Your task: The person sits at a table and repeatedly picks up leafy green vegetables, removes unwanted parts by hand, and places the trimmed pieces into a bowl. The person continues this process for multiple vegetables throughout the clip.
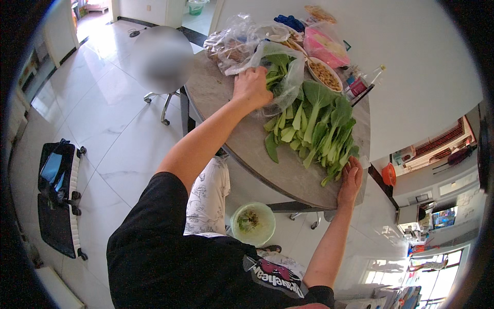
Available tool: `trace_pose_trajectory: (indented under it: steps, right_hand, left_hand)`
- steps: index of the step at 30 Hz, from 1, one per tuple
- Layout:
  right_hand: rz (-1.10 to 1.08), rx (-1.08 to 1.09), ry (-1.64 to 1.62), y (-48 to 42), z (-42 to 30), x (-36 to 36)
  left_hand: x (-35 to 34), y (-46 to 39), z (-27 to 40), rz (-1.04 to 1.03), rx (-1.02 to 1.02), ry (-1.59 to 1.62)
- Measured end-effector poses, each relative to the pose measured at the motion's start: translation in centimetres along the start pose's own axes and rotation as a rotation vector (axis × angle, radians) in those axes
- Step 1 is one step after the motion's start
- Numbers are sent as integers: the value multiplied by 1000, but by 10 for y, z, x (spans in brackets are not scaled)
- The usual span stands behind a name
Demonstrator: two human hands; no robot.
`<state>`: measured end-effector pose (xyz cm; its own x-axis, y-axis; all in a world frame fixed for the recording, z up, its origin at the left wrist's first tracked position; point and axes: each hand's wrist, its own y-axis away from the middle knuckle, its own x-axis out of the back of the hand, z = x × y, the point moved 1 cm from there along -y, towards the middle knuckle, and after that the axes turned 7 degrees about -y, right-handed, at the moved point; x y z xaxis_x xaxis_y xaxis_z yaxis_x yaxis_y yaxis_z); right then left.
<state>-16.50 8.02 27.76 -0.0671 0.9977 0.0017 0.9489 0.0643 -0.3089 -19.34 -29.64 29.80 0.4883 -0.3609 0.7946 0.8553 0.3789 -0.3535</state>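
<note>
A clear plastic bag [290, 83] with leafy greens [278, 61] inside lies on the grey table [247, 133]. My left hand [252, 88] is at the bag's near left side, its fingers curled over the plastic and partly hidden. To the right of the bag spreads a loose pile of bok choy [320, 127], leaves mostly towards the back and pale stems towards me. My right hand [350, 179] rests at the pile's right end by the table edge, fingers stretched out against the outermost greens and grasping nothing visible.
Behind the greens stand a bowl of brown food pieces [326, 75], a pink container [326, 46] and a plastic bottle [362, 85]. More plastic bags [235, 46] crowd the back left. A pale green bin [266, 224] with scraps sits below. A swivel chair [164, 104] is left.
</note>
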Motion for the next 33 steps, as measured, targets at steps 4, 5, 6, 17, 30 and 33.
trace_pose_trajectory:
  steps: [4, 5, 6, 17, 30, 33]
  right_hand:
    - [5, 3, -20, 1, 0, -1]
    - [9, 3, -17, 0, 0, -2]
    - [13, 2, -12, 0, 0, -1]
    - [-16, 54, -37, -5, 12, 9]
    - [21, 40, -105, -2, 6, 5]
    - [22, 41, -95, -1, 5, 6]
  left_hand:
    - [7, 3, -7, 193, 10, 88]
    - [8, 3, -8, 188, 31, 139]
    - [9, 4, -8, 182, 52, 191]
    - [3, 11, -17, 204, -47, 14]
    - [4, -1, -23, 660, -97, 298]
    - [7, -3, -24, 589, 48, 580]
